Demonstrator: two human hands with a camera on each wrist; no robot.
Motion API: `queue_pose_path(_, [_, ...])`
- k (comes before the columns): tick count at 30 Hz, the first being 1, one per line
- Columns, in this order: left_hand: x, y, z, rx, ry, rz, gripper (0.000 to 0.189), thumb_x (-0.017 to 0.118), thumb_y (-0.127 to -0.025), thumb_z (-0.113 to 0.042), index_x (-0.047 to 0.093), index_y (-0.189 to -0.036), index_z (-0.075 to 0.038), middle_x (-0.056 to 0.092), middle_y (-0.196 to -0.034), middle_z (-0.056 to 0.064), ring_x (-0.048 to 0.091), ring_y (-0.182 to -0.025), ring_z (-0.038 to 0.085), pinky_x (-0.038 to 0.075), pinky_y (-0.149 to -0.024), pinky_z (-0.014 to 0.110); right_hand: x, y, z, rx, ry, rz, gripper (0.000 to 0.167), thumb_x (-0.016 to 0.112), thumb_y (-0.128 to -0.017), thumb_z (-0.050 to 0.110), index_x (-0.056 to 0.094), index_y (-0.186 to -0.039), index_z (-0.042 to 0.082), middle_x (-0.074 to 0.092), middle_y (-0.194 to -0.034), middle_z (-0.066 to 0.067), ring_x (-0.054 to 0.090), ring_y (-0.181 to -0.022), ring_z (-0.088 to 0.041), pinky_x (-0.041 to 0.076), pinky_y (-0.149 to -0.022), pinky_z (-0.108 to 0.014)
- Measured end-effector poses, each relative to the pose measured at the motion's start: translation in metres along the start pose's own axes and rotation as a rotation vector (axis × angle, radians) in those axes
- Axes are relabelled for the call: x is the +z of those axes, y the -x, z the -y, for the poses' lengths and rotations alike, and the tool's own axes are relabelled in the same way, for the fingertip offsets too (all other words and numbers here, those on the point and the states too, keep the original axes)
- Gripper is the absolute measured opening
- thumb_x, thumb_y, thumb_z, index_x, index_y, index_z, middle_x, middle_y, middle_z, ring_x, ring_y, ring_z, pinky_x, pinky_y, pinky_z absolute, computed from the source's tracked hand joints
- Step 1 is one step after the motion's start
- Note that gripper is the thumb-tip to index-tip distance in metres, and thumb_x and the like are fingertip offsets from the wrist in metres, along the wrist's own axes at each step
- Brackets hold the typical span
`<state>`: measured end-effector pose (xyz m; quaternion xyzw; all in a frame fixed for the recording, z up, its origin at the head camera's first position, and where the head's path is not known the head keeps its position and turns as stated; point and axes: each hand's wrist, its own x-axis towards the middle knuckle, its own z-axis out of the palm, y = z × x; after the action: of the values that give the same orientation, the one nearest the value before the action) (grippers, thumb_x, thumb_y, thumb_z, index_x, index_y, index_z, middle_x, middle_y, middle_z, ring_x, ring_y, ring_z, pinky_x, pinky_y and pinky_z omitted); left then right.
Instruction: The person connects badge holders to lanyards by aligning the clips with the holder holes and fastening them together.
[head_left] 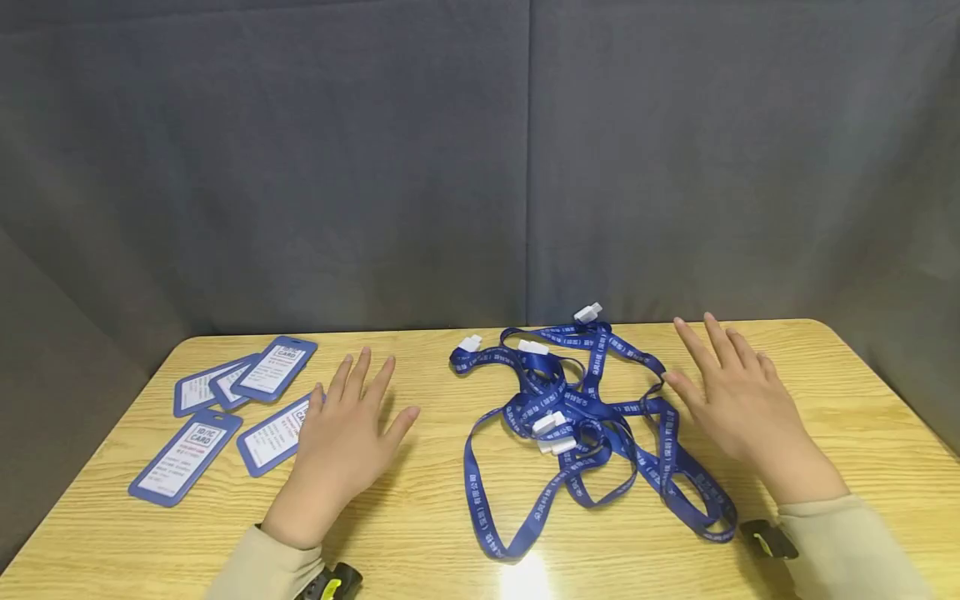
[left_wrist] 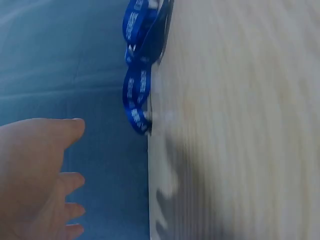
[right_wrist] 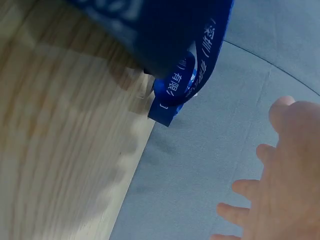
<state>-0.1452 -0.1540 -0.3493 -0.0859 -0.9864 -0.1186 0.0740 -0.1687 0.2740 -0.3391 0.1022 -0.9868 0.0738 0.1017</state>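
Observation:
My left hand (head_left: pixel 347 442), fingers spread and holding nothing, hovers between the ID card holders and the lanyards, overlapping part of one card holder (head_left: pixel 273 437) in the head view. Over at the right, my right hand (head_left: pixel 742 400) is likewise spread with nothing in it, its thumb beside the edge of the lanyard pile. Those blue lanyards (head_left: pixel 528 533) with white printing lie tangled mid-table, several white clips (head_left: pixel 555 444) among them. In the left wrist view, the lanyards (left_wrist: pixel 137 85) appear beyond the thumb. A lanyard loop (right_wrist: pixel 207 55) looms large in the right wrist view.
More blue-framed ID card holders lie at the left: one card holder (head_left: pixel 186 458) by itself in front, and an overlapping group with its top card holder (head_left: pixel 274 368) behind. The wooden table (head_left: pixel 420 533) ends at a dark grey curtain (head_left: pixel 337 167). Another curtain (head_left: pixel 45 375) hangs along the left.

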Motion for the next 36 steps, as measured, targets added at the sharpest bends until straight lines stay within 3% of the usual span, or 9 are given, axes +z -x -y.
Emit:
queue_pose_path(9, [-0.012,0.001,0.026,-0.031,0.003,0.032,0.062,0.053,-0.101,-0.041,0.037,-0.153,-0.013,0.025,-0.157,0.025,0.019,-0.144,0.046,0.017,-0.109,0.069,-0.001,-0.001,0.004,-0.019,0.009,-0.057,0.063,0.038,-0.107,0.042,0.015,-0.16,0.018,0.017,-0.159,-0.026,0.023,-0.138,-0.054,0.017,-0.105,-0.072])
queue_pose_path(12, [-0.015,0.001,0.034,-0.035,0.001,0.036,0.058,0.057,-0.1,-0.035,0.041,-0.151,-0.011,0.031,-0.153,0.028,0.028,-0.14,0.049,0.024,-0.106,0.069,0.0,-0.001,0.005,-0.019,0.012,-0.062,0.062,0.039,-0.107,0.04,0.016,-0.16,0.017,0.019,-0.158,-0.027,0.025,-0.137,-0.054,0.019,-0.105,-0.071])
queue_pose_path(23, [-0.016,-0.001,0.064,-0.043,0.031,0.13,0.05,0.057,-0.101,-0.033,0.052,-0.14,-0.003,0.05,-0.139,0.029,0.051,-0.119,0.052,0.046,-0.085,0.065,0.0,0.0,0.004,-0.015,-0.001,-0.039,0.058,0.04,-0.107,0.033,0.02,-0.158,0.013,0.025,-0.156,-0.029,0.026,-0.137,-0.054,0.022,-0.105,-0.069])
queue_pose_path(36, [-0.02,0.0,0.089,-0.142,0.029,0.196,0.059,0.059,-0.099,-0.035,0.046,-0.142,0.003,0.047,-0.137,0.034,0.045,-0.122,0.057,0.037,-0.086,0.074,0.002,0.001,0.007,-0.011,-0.011,-0.023,0.056,0.04,-0.107,0.027,0.023,-0.157,0.01,0.027,-0.154,-0.03,0.028,-0.136,-0.054,0.023,-0.105,-0.069])
